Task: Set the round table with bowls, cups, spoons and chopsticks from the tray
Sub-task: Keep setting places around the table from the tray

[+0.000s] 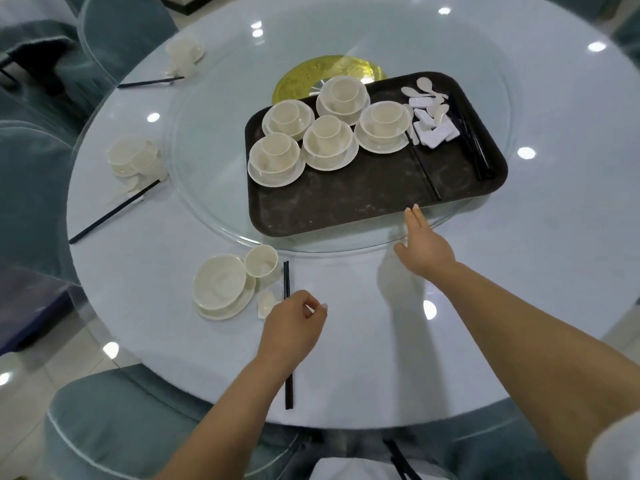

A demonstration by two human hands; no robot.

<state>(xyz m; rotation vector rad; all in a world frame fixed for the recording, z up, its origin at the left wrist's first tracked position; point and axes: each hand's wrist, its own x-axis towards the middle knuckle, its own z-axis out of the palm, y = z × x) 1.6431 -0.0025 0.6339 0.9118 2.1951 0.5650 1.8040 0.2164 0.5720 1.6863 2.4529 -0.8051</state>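
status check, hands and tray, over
Left hand curled over near chopsticks, grip unclear. Right hand open, fingertips at tray edge. Five bowl-and-cup sets on tray. Nothing blocking.

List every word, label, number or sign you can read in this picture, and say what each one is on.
No text can be read anywhere.
The gold disc under the glass turntable has raised marks near its rim, too blurred to read.
The tray, bowls, cups, spoons and chopsticks show no lettering.
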